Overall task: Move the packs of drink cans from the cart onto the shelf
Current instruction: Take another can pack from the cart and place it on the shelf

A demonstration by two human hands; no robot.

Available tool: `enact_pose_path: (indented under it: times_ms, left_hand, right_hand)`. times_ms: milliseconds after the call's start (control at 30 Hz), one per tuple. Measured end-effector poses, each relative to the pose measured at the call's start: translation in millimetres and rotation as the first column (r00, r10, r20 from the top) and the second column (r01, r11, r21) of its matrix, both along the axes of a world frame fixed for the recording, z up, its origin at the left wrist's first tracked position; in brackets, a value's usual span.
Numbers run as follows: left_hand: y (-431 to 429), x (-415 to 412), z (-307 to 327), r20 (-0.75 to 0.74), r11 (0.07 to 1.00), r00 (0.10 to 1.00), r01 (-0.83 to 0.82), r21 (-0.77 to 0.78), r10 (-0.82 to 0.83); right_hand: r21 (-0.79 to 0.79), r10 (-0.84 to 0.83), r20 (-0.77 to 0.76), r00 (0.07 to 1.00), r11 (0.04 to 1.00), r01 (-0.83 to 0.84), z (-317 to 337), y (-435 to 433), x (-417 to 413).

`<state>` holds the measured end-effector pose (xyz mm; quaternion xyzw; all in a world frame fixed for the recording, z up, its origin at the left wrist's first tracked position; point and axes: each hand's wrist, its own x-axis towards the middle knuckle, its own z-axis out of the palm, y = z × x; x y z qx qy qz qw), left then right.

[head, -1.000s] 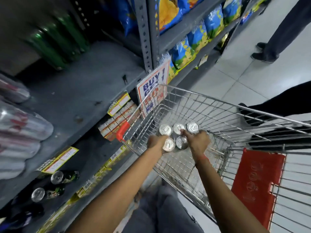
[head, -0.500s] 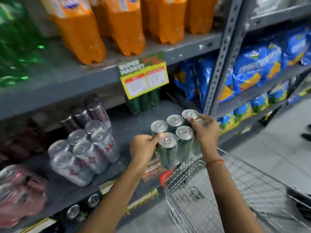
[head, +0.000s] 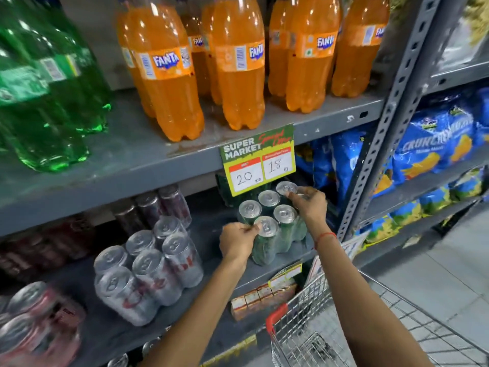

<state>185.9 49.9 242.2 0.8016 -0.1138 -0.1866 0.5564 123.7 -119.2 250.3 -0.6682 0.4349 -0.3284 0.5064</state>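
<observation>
A shrink-wrapped pack of green drink cans with silver tops sits at the right end of the grey middle shelf, just under the hanging price tag. My left hand grips the pack's near left corner. My right hand holds its far right side, fingers over a can top. The wire cart with a red handle stands below right; its visible part holds no packs.
A pack of silver cans lies to the left on the same shelf, with red packs further left. Orange bottles and green bottles fill the shelf above. A grey upright post borders the right; blue snack bags lie beyond.
Both hands lifted the green can pack out of the cart, carried it up and left, and it now rests on the middle shelf under the price tag.
</observation>
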Motion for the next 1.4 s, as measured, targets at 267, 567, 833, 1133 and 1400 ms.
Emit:
enact_pose_path:
  times_ms: [267,567,833,1133,1400]
  left_hand:
    - [11,-40,-24,0.170,0.993,0.981,0.079,0.090,-0.094]
    - [1,-55,-67,0.256,0.981,0.966,-0.021,0.195,-0.030]
    - [5,-35,-77,0.286,0.979,0.950,0.068,0.190,-0.121]
    - [2,-39,-79,0.287,0.982,0.947,0.102,0.161,-0.145]
    - [2,-41,-77,0.290,0.980,0.943,0.120,0.159,-0.163]
  right_hand:
    - [0.219,-0.006,0.243,0.970,0.974,-0.049,-33,1,-12]
    - [0.411,0.157,0.402,0.902,0.849,-0.331,-79,2,-36]
    - [0.418,0.129,0.348,0.929,0.865,-0.277,-85,6,-49]
    - [0.409,0.095,0.340,0.936,0.881,-0.238,-92,4,-58]
    - [0.431,0.045,0.352,0.935,0.879,-0.205,-87,8,-57]
